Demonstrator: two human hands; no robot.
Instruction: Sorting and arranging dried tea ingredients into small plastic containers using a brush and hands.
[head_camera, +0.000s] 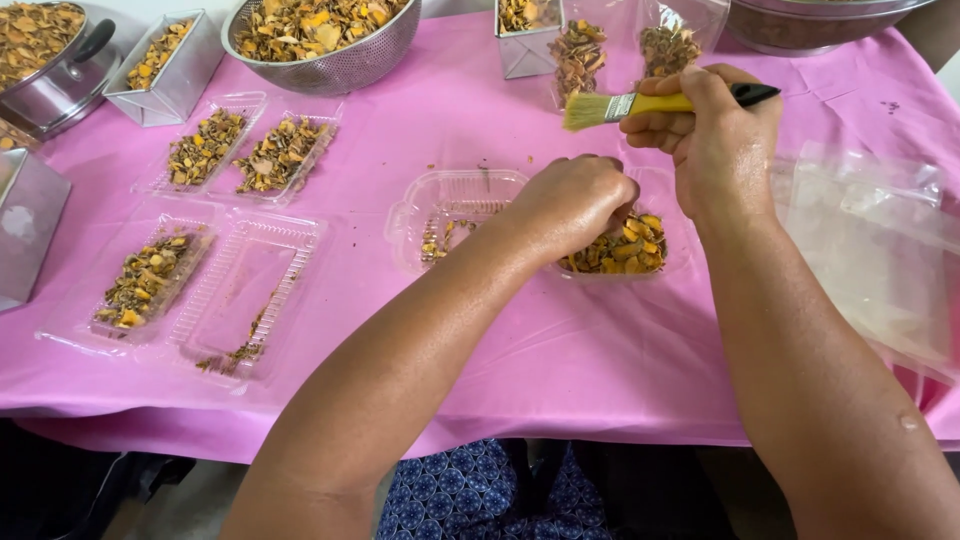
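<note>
While the left hand (575, 200) curls closed over dried yellow pieces (625, 250) in the clear tray (440, 205), the right hand (715, 130) beyond grips a paintbrush (640, 104) by its handle; the pieces look light, brittle, best pinched gently.

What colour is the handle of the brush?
The brush handle is yellow with a black end, seen in the head view, held in the right hand.

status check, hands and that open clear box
Left hand fisted in dried pieces of open clear box. Right hand grips yellow-handled brush above. Nothing blocking.
</note>
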